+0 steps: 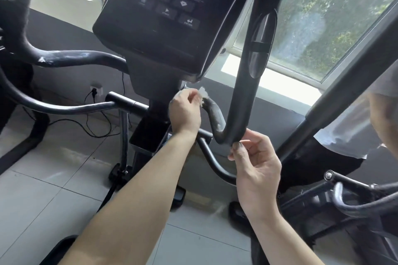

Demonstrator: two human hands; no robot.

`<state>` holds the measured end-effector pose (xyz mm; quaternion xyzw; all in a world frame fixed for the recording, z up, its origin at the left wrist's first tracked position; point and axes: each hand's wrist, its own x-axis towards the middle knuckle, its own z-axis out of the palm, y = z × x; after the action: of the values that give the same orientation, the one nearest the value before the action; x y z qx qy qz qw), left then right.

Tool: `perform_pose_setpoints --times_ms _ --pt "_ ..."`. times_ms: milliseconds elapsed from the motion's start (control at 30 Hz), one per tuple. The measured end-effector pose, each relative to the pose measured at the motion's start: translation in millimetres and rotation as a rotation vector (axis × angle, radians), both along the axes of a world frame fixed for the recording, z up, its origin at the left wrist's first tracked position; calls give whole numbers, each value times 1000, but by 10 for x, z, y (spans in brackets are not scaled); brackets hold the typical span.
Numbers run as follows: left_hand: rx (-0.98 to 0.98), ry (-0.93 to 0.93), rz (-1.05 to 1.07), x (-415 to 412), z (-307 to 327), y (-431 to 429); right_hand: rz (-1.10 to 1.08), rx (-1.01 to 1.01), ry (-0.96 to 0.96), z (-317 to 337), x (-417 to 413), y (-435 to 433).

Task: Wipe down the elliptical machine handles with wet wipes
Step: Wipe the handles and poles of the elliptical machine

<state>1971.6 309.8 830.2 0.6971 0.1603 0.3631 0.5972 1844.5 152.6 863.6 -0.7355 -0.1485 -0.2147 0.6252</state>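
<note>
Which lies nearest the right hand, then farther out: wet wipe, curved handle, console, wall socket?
1. curved handle, at the right hand's fingertips.
2. wet wipe, up-left, in the left hand.
3. console, above.
4. wall socket, far left, on the wall.

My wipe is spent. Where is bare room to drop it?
Bare floor tiles left of the column, and the window sill between console and handle. Crowded where the left hand holds the wipe at the curved bar and the right hand pinches the handle.
</note>
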Motion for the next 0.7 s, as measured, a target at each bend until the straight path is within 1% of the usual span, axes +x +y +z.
perform_pose_setpoints --times_ms 167,267,300,333,367,400,500,533,600,700 --pt "60 -14 79 -9 -61 -70 -3 8 15 -5 -12 -4" --pt "82 29 24 -85 -50 -134 3 -7 20 5 -20 -12" --pt "43 48 -29 -135 -59 -142 7 -6 24 5 -21 -15" --pt "-49 53 -90 -184 -80 -142 10 0 27 4 -24 -16" --pt "-177 50 -137 -239 -99 -138 11 9 27 1 -23 -11" --pt "-303 42 -125 -280 -125 -129 15 16 28 -2 -27 -6" --pt "-557 -42 135 -247 -150 -92 22 31 39 -7 -22 -4" --pt "-619 -73 193 -198 -135 -85 23 31 45 -7 -20 -10" --pt "-676 -81 261 -58 -108 -79 32 28 52 -6 -20 -17" --pt "-684 -104 317 77 -18 -131 60 42 52 -4 -30 -24"
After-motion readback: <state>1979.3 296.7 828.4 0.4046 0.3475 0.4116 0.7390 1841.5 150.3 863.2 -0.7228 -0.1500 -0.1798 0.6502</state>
